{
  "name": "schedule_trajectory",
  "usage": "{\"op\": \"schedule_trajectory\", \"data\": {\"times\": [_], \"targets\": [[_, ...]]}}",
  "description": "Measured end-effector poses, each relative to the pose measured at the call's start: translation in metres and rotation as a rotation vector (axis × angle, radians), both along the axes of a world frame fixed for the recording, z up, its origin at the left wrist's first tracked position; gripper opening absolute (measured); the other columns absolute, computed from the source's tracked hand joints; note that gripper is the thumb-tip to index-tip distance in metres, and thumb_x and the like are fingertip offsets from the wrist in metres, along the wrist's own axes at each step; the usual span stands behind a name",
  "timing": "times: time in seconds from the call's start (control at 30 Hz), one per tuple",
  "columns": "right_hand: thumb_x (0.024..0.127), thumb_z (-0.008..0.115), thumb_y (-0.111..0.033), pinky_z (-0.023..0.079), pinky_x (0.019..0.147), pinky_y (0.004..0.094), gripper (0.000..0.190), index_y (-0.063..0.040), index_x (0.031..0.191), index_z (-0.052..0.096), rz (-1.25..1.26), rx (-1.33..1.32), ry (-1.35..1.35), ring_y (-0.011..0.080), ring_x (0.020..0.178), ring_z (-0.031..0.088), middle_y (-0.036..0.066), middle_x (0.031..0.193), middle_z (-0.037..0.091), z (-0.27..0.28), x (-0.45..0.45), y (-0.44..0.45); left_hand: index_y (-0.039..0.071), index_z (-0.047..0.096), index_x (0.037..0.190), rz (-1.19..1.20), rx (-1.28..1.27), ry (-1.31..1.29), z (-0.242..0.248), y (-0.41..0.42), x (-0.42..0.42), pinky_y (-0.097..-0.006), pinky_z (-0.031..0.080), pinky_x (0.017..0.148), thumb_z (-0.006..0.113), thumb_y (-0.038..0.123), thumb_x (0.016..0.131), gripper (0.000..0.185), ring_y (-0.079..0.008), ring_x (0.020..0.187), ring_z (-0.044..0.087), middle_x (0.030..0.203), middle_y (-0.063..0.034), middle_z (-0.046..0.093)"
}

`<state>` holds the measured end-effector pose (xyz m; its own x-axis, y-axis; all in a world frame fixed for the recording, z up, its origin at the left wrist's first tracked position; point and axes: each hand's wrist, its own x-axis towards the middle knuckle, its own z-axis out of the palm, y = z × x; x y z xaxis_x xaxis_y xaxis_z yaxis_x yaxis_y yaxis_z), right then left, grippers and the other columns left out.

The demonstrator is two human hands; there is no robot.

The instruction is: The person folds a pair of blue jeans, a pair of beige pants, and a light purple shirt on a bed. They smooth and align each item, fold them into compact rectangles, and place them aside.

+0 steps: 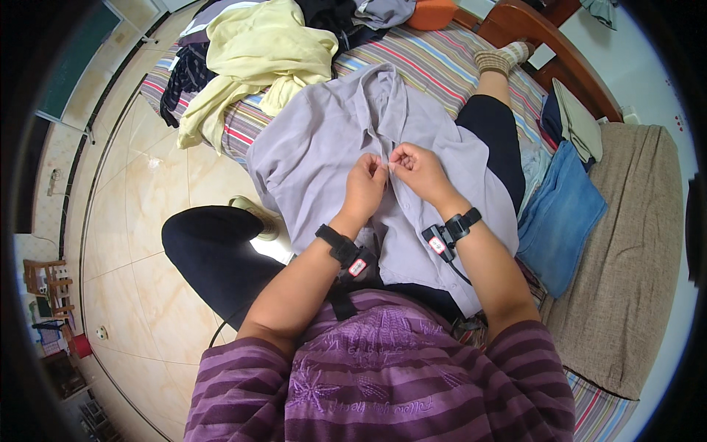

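Observation:
A light grey button-up shirt (309, 149) lies across my lap and the striped bedding, its collar pointing away from me. My left hand (367, 185) pinches one front edge of the shirt between thumb and fingers, a little below the collar. Close beside it, my right hand (417, 168) pinches the placket at the same height. The fingertips of both hands almost meet, and whatever small part lies between them is hidden. Below my hands the placket runs down with small buttons (407, 206) on it. Each wrist wears a black strap with a small device.
A yellow garment (265, 41) and dark clothes lie heaped on the striped bed (425, 61) ahead. Folded blue jeans (563, 215) and a beige folded garment (577, 119) are at the right, by a brown cushion (618, 248). Tiled floor (149, 221) is at the left.

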<state>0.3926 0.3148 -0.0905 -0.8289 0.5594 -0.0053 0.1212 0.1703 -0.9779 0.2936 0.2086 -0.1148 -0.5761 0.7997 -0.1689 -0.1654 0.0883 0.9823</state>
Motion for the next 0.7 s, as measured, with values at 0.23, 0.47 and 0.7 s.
{"op": "schedule_trajectory", "data": {"times": [0.23,0.47,0.7], "targets": [[0.08,0.06,0.004,0.045,0.064,0.0194,0.007,0.001,0.086,0.059,-0.021,-0.042,-0.006,0.0052,0.07,0.054,0.0,0.078,0.059,0.0,-0.001,0.001,0.003,0.055,0.086,-0.03,0.049,-0.053,0.008,-0.001,-0.008,-0.0205,0.043,0.061,0.055,0.01,0.091,0.009,-0.0062,0.065,0.051,0.074,0.0017,0.056],[0.08,0.06,0.001,0.046,0.064,0.0199,0.005,0.001,0.085,0.06,-0.068,-0.229,-0.042,0.0064,0.071,0.057,0.003,0.079,0.062,0.007,-0.005,-0.002,0.001,0.055,0.086,0.021,0.038,0.199,0.016,-0.006,-0.006,-0.02,0.044,0.06,0.061,0.006,0.087,0.008,-0.0053,0.067,0.054,0.075,0.0006,0.058],[0.082,0.062,-0.007,0.047,0.063,0.0196,0.008,0.0,0.083,0.059,-0.142,-0.26,-0.135,0.0075,0.069,0.058,0.004,0.078,0.064,0.028,-0.009,-0.016,-0.001,0.056,0.084,0.104,0.109,0.28,0.007,-0.007,-0.005,-0.0231,0.046,0.059,0.065,0.0,0.079,0.011,-0.0096,0.065,0.054,0.077,-0.0041,0.057]]}}
